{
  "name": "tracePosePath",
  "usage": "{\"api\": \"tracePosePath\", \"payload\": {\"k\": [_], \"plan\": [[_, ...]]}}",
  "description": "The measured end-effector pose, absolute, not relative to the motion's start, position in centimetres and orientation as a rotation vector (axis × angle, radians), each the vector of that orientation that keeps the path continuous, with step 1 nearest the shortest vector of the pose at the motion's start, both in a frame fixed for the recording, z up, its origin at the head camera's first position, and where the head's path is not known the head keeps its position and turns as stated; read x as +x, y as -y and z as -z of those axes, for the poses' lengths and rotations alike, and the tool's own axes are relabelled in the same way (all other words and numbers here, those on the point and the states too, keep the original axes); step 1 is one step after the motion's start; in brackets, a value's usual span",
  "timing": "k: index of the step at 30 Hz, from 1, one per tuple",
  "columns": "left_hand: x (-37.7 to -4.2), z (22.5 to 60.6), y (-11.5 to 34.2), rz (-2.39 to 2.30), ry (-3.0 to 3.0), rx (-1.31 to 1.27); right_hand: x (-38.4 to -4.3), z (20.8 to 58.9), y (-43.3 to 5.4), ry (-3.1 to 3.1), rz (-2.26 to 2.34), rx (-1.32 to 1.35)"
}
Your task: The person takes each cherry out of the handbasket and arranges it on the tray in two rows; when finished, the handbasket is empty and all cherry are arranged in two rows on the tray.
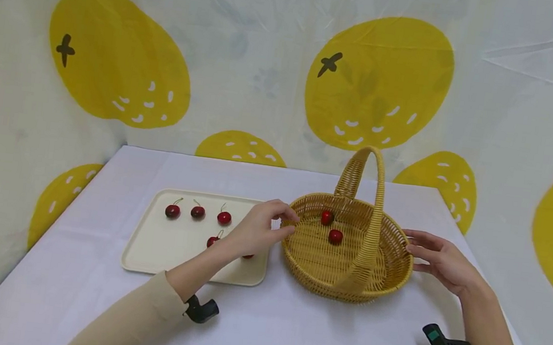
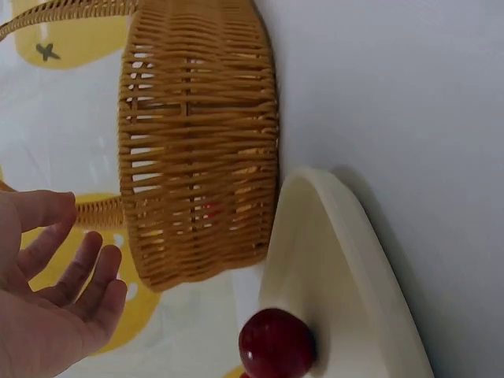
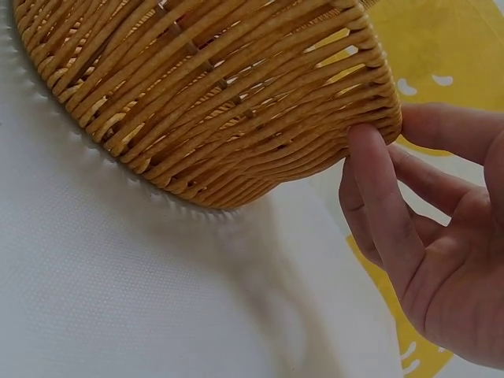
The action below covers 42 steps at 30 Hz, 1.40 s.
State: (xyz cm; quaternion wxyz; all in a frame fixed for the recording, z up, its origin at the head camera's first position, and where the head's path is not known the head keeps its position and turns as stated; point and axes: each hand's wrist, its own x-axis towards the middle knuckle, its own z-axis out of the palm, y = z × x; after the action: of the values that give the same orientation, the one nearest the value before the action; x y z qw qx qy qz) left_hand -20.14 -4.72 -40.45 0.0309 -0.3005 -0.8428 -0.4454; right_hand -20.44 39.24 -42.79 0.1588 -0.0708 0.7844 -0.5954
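A woven wicker basket [image 1: 303,265] with a tall arched handle stands on the table, with two red cherries [image 1: 335,237] inside. Beside its left rim is my left hand [image 1: 261,228], fingers loosely curved, holding nothing; the left wrist view shows a gap between fingertips and basket. On the opposite side, my right hand [image 1: 446,263] touches the outside of the rim with thumb and fingertips. In the right wrist view the thumb [image 3: 386,205] rests against the weave just under the rim. Several stemmed cherries [image 1: 224,218] lie on the cream tray [image 1: 168,251], one partly hidden by my left wrist.
The tray sits close to the basket's left side; its raised edge [image 2: 354,228] shows in the left wrist view. A white cloth [image 1: 287,335] covers the table. Behind it hangs a curtain [image 1: 250,48] printed with yellow fruit. The basket's handle [image 1: 377,208] rises high above its rim.
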Motion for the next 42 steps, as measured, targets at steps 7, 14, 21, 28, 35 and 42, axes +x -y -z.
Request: {"api": "tracePosePath", "payload": {"k": [7, 14, 21, 28, 35, 42], "plan": [[-20.6, 40.4, 2.6, 1.48, 2.583, -0.954, -20.4, 42.9, -39.5, -2.197, 1.742, -0.193], [-21.8, 40.8, 0.4, 1.436, 2.589, -0.983, -20.3, 42.9, -39.5, -2.18, 1.767, -0.208], [-22.4, 41.5, -1.4, 1.314, 2.667, -1.014, -19.8, 43.4, -39.4, -2.151, 1.796, -0.203], [-22.9, 41.6, -3.0, 1.088, 2.736, -1.023, -19.9, 43.3, -39.4, -2.181, 1.775, -0.23], [-23.6, 41.5, -4.3, 0.918, 2.829, -1.003, -20.3, 42.8, -39.2, -2.183, 1.776, -0.248], [-24.0, 42.0, -5.1, 0.951, 2.908, -0.966, -20.3, 42.7, -39.2, -2.198, 1.76, -0.22]]}}
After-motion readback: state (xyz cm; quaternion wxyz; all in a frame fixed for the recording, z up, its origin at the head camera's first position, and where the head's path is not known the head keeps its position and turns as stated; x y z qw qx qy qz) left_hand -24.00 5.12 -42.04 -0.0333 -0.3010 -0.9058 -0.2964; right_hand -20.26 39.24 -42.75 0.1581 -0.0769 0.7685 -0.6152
